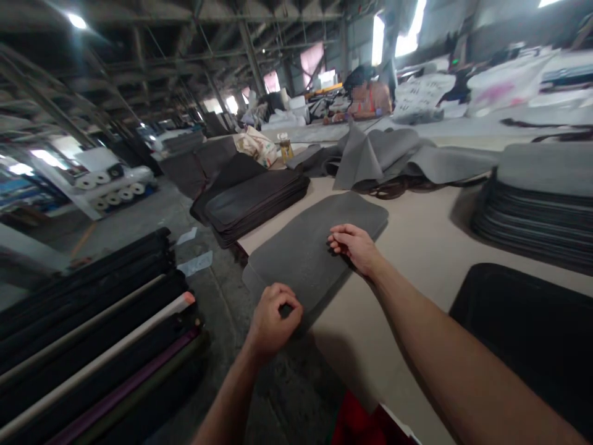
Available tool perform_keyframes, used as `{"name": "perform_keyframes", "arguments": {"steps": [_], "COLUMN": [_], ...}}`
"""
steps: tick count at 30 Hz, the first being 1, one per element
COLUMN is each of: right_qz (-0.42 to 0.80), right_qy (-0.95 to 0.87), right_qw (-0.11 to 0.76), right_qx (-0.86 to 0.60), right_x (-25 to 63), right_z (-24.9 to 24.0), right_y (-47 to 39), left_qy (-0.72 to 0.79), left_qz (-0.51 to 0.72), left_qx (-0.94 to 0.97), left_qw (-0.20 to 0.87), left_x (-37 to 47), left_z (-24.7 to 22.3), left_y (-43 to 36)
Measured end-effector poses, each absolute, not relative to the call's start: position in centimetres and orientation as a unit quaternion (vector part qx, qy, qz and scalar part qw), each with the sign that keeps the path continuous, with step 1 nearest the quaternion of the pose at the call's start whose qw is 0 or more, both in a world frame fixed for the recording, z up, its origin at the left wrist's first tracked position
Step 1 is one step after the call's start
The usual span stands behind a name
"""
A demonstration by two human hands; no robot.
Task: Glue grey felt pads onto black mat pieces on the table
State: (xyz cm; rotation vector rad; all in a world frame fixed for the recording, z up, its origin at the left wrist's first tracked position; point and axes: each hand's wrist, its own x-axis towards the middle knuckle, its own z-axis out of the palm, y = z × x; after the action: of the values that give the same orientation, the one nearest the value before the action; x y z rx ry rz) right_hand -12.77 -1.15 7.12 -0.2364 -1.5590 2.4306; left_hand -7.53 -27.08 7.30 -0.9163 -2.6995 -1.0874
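Observation:
A flat grey sheet [308,247] with rounded corners lies at the near edge of the table, partly overhanging it. My left hand [277,316] is at the sheet's near left edge, its fingers curled round to the thumb in a ring. Whatever is pinched there, if anything, is hidden. Over the sheet's right part, my right hand [356,247] has its thumb and fingers drawn together. I cannot make out anything between them.
On the beige tabletop [417,232] stand a dark sheet stack [254,201], a tall grey stack [537,204] and a black panel [523,334]. Crumpled grey sheets [384,154] lie behind. Fabric rolls [102,334] are at left. A person [370,99] is across the table.

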Motion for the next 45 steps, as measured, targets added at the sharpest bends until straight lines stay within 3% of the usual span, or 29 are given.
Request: {"name": "perform_keyframes", "arguments": {"steps": [10,21,28,34,39,45], "right_qz": [0.834,0.881,0.876,0.795,0.7,0.715], "right_qy": [-0.534,-0.464,-0.452,-0.535,-0.674,-0.696], "right_qw": [0.119,0.094,-0.092,-0.226,-0.183,-0.042], "right_qx": [-0.07,0.013,0.142,0.173,0.152,0.058], "right_x": [-12.8,-12.0,-10.2,-9.7,-9.7,-10.3], "right_z": [7.0,7.4,8.7,8.4,8.7,10.9], "right_y": [-1.1,-0.5,-0.5,-2.2,-3.9,-5.8], "left_qy": [-0.899,-0.808,-0.756,-0.733,-0.739,-0.743], "left_qz": [-0.339,-0.472,-0.555,-0.589,-0.593,-0.599], "left_qx": [-0.275,-0.292,-0.231,-0.185,-0.168,-0.165], "left_qw": [0.038,-0.197,-0.259,-0.287,-0.273,-0.25], "left_x": [-7.4,-10.1,-11.1,-11.2,-10.8,-10.4], "left_z": [7.3,10.5,10.5,10.1,10.1,10.0], "left_y": [-26.1,-26.1,-26.4,-26.2,-25.4,-24.8]}}
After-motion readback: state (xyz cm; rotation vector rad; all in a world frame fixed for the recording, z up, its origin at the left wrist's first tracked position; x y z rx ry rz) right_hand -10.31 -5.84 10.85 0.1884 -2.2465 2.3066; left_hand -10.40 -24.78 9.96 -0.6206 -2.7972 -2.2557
